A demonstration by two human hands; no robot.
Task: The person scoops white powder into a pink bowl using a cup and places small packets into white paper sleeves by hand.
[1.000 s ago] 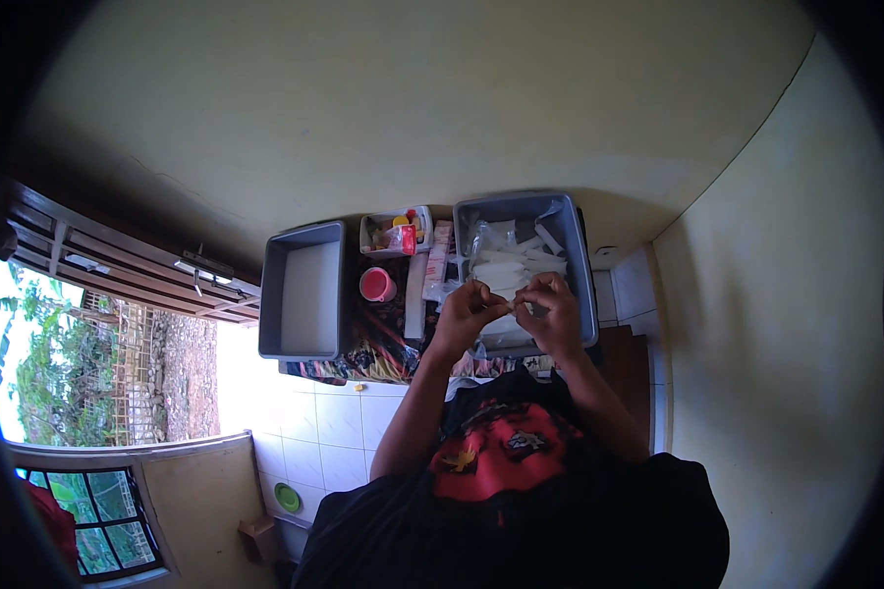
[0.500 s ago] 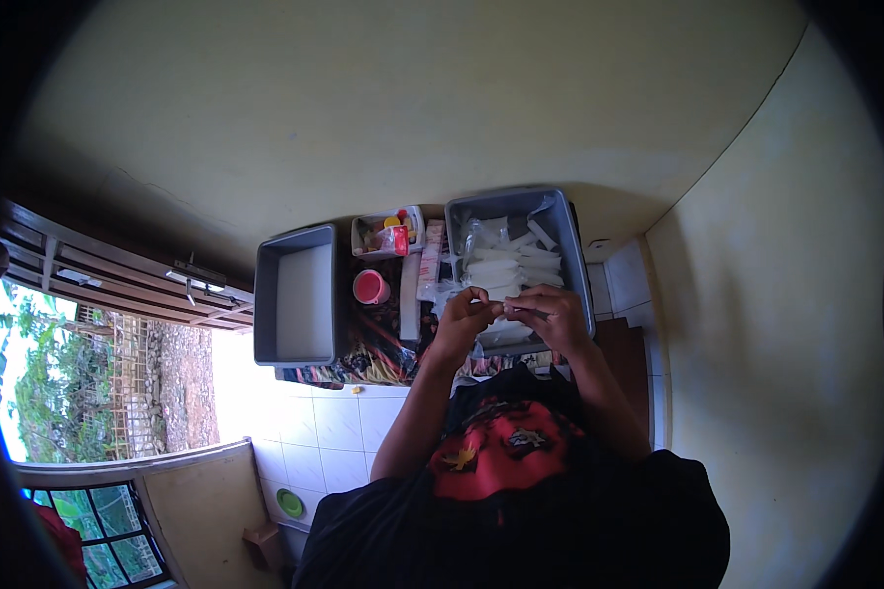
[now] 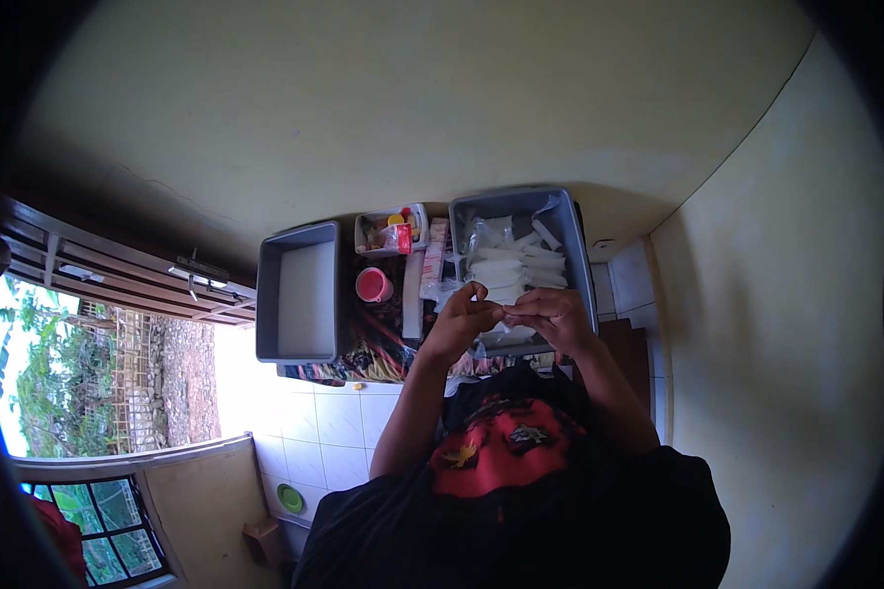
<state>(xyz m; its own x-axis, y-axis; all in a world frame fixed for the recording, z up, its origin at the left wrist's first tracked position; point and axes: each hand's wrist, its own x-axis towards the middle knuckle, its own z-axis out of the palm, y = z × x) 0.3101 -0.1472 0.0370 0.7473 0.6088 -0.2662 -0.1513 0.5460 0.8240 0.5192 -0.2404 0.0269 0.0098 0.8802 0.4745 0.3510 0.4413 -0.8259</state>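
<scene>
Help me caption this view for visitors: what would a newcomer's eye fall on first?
Probably the left hand and right hand, fingertips brought together, right of center, seen against a grey tub of whitish packets. Next might come the red shirt print, lower center, and the pink cup left of that tub.

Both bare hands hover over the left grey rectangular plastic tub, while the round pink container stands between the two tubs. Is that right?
No: the head view shows the left hand and right hand hovering over the right grey tub. The pink container does stand between it and the left tub.
</scene>
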